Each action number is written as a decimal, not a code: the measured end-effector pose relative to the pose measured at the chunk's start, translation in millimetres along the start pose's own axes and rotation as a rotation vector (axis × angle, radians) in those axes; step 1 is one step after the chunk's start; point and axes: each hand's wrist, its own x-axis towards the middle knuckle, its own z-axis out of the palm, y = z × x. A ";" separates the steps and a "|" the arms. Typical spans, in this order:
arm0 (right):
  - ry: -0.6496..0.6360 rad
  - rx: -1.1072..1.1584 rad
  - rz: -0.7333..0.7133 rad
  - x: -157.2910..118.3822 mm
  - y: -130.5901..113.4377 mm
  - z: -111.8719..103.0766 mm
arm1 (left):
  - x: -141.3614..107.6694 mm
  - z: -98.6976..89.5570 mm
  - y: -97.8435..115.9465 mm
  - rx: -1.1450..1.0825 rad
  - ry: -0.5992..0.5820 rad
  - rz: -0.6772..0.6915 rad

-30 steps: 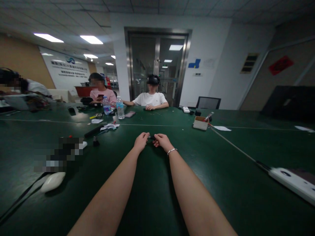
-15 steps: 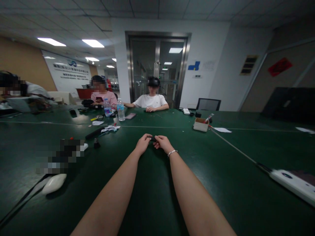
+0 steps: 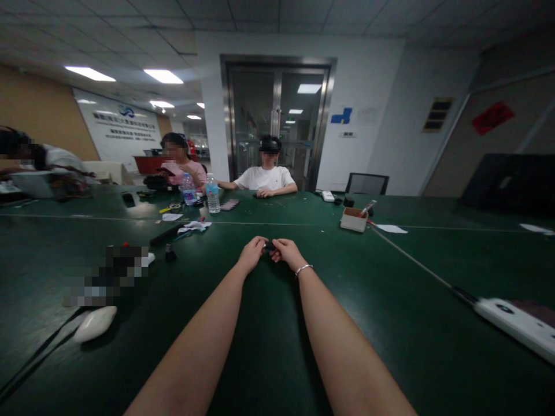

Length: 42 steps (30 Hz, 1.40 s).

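Across your green bench [image 3: 368,323], a person in pink [image 3: 184,167] has raised a hand since the earlier frame.
Well in from the bench's far edge, your left hand [image 3: 252,254] and right hand [image 3: 287,252] face each other, fingers pinched narrowly on opposite ends of a small black object [image 3: 269,246], which sits between your fingertips.
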 end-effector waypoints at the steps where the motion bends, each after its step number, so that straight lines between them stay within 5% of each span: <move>1: -0.002 0.000 0.002 0.0 -0.1 0.1 | -0.1 -0.1 0.2 0.007 -0.001 -0.004; 42: -0.001 -0.011 -0.016 0.8 2.5 -0.8 | 2.8 0.3 -3.4 0.019 -0.008 0.073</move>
